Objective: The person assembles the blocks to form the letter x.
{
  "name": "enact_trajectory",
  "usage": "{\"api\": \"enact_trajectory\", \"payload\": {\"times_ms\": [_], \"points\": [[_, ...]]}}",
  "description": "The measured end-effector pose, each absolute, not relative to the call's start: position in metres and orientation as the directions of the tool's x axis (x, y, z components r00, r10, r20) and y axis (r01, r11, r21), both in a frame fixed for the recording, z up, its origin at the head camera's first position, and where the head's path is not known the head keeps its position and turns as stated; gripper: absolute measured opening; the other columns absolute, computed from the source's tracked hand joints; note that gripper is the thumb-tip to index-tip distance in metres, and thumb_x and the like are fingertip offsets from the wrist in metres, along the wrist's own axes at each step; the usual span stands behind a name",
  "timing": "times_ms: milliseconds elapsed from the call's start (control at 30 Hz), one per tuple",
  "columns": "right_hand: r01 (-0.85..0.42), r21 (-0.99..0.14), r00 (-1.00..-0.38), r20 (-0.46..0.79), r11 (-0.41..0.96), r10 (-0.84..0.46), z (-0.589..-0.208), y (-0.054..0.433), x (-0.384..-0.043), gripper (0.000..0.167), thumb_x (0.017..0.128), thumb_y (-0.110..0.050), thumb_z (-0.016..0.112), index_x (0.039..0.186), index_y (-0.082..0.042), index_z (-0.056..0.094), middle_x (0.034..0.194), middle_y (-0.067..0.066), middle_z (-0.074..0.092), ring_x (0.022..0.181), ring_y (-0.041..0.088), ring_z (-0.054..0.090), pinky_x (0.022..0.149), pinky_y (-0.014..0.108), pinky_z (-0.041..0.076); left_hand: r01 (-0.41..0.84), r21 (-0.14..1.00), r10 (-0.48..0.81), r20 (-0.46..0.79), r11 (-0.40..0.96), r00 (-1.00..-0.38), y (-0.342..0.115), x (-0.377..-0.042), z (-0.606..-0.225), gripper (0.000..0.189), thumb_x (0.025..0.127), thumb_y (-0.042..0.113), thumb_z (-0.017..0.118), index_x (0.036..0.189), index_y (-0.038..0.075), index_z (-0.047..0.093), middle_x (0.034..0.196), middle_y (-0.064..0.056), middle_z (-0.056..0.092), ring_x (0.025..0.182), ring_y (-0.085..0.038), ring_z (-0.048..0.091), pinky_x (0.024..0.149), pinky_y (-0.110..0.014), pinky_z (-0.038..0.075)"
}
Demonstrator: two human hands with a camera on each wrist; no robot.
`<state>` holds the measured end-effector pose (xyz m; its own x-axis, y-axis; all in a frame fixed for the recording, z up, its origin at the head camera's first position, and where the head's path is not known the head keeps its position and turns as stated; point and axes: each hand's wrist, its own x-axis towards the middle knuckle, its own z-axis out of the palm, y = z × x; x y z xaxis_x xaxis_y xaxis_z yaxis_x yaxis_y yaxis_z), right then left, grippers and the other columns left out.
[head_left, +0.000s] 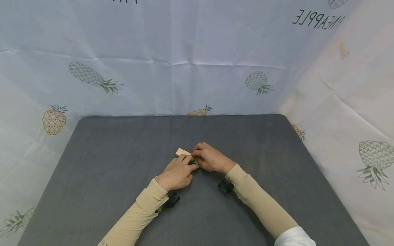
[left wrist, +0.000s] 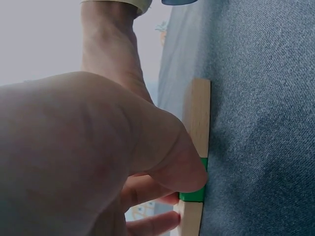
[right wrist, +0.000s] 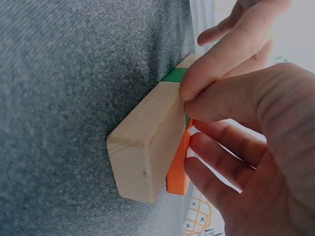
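A pale wooden block (head_left: 183, 152) lies on the dark table, mostly covered by both hands in the head view. Its green middle section (left wrist: 193, 193) shows in the left wrist view. Along its far side, an orange block (right wrist: 177, 172) appears in the right wrist view. My left hand (head_left: 177, 172) holds the wooden block, with its thumb (left wrist: 189, 172) against the green section. My right hand (head_left: 213, 159) pinches around the same middle part, its thumb (right wrist: 221, 102) on the wood and its other fingers near the orange block. The contact between the right fingertips is partly hidden.
A dark grey cloth-covered table (head_left: 123, 143) spreads around the hands. Behind it hangs a white curtain (head_left: 184, 41) printed with pineapples. Black wrist devices (head_left: 226, 187) sit by both sleeves, low over the table.
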<state>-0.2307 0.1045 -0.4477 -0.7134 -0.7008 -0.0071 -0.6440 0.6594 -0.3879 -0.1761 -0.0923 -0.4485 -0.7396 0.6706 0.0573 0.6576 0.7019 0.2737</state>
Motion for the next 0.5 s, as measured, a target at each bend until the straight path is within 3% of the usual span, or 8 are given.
{"api": "enact_trajectory", "payload": {"times_ms": [233, 500], "points": [[-0.64, -0.379, -0.718, -0.015, 0.669, -0.695, -0.4482, 0.1064, -0.2307, 0.026, 0.1, -0.006, 0.058, 0.119, -0.013, 0.073, 0.12, 0.004, 0.062, 0.107, 0.02, 0.056, 0.089, 0.033, 0.05, 0.664, 0.24, 0.671, 0.06, 0.709, -0.739, -0.0898, -0.1754, -0.4464, 0.043, 0.094, 0.01, 0.059, 0.135, 0.022, 0.068, 0.133, -0.008, 0.059, 0.119, -0.032, 0.056, 0.084, -0.043, 0.051], [-0.677, -0.343, -0.696, 0.015, 0.651, -0.717, -0.4501, 0.1064, -0.2315, 0.027, 0.099, -0.004, 0.059, 0.121, -0.011, 0.073, 0.119, 0.005, 0.062, 0.108, 0.021, 0.056, 0.09, 0.033, 0.051, 0.666, 0.252, 0.675, 0.063, 0.702, -0.735, -0.0917, -0.1713, -0.4417, 0.037, 0.095, 0.01, 0.06, 0.129, 0.019, 0.071, 0.131, -0.01, 0.061, 0.114, -0.029, 0.059, 0.071, -0.039, 0.049]]}}
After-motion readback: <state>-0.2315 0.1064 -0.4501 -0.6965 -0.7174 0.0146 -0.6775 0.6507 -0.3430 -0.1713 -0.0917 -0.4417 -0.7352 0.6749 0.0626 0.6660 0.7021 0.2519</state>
